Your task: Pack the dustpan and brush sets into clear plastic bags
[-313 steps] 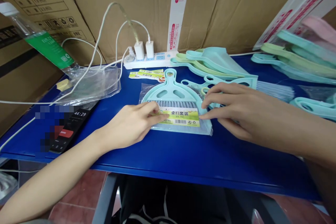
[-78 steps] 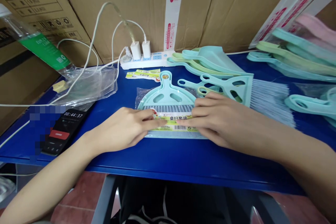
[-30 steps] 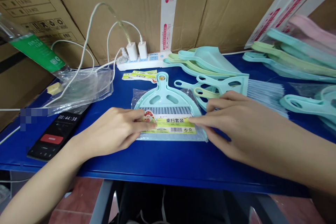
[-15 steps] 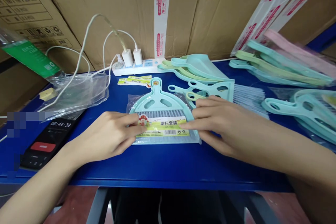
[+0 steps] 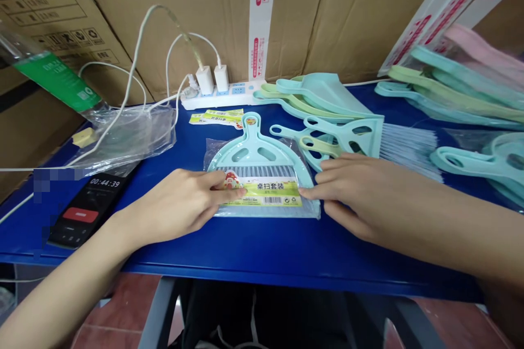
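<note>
My left hand (image 5: 179, 203) and right hand (image 5: 360, 193) lie on the bagged dustpan (image 5: 256, 161), fingers spread, not clamped; uneven pressure could skid the bag or crease its label (image 5: 262, 194).

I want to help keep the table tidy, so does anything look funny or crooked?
Yes, the clear plastic bottle at the far left looks odd. It leans at a steep slant above the crumpled plastic bag instead of standing upright, so it might tip.

A bagged dustpan set (image 5: 257, 172) lies on the table (image 5: 254, 245), a phone (image 5: 88, 212) to its left. A power strip (image 5: 221, 94) sits behind it.
</note>
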